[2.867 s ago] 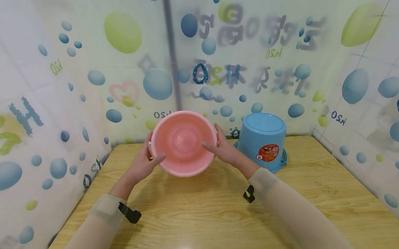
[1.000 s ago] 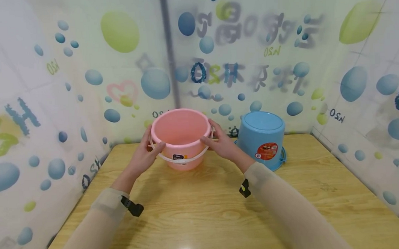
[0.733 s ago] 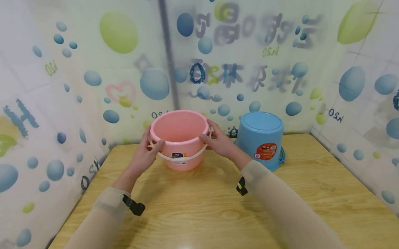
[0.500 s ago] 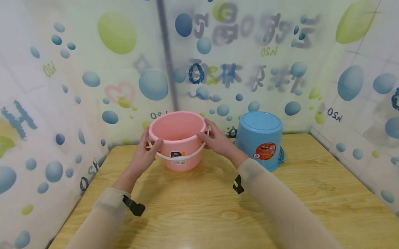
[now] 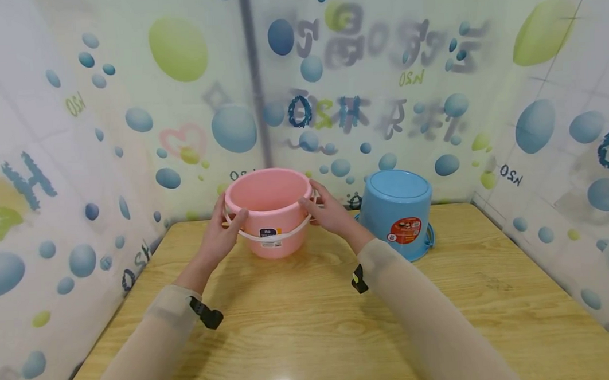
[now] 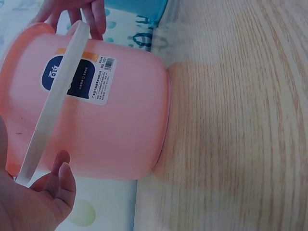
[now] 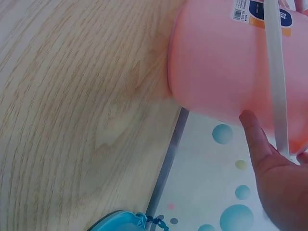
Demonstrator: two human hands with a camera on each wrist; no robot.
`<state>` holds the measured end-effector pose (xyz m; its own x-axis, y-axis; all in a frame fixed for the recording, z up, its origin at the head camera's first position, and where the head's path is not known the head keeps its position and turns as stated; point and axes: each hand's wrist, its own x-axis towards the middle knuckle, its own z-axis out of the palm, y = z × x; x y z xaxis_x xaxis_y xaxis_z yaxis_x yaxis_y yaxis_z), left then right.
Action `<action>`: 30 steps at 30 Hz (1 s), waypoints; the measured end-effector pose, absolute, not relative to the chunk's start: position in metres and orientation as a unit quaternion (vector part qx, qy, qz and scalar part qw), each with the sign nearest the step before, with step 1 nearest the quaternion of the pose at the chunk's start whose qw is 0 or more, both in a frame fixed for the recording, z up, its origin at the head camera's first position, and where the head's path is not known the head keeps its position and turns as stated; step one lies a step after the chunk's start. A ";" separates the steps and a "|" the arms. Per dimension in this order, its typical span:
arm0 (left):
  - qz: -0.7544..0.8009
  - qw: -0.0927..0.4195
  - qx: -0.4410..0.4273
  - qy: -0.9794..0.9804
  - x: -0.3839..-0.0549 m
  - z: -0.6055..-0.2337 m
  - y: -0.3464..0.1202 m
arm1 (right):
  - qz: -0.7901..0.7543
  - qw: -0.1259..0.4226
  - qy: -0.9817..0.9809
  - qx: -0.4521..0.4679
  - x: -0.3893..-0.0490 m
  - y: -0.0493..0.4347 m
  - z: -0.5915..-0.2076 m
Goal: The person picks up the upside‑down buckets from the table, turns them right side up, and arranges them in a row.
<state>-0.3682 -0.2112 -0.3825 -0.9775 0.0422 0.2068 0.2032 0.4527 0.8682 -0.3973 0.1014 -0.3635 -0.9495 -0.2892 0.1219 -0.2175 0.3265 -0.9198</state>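
A pink bucket (image 5: pixel 276 237) with a white handle (image 6: pixel 53 103) stands upright near the back of the table, its mouth facing up. The handle hangs across its front, over a dark label. My left hand (image 5: pixel 221 233) grips the left side of the rim, thumb in front. On the opposite side my right hand (image 5: pixel 331 212) holds the rim the same way; in the right wrist view one fingertip touches the bucket's wall. The base looks at or just above the tabletop; I cannot tell whether it touches. To the right, a blue bucket (image 5: pixel 395 208) stands upside down.
The wooden table (image 5: pixel 311 321) reaches back to a curtain (image 5: pixel 191 98) printed with bubbles and letters. Similar curtains hang on the left and right. The blue bucket's handle (image 5: pixel 431 238) lies at its lower right side, close to my right forearm.
The pink bucket was tipped with its inside facing me; it has turned upright, showing its front label and handle. Both hands have kept their grip and shifted slightly left with it.
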 end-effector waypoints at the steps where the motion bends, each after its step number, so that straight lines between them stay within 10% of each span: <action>1: -0.518 0.080 -0.072 -0.848 -0.368 -0.383 -0.210 | -0.558 0.031 0.815 -0.154 -0.397 0.101 -0.363; 30: -0.521 0.084 -0.055 -0.848 -0.362 -0.378 -0.201 | -0.495 -0.037 0.857 -0.137 -0.396 0.097 -0.362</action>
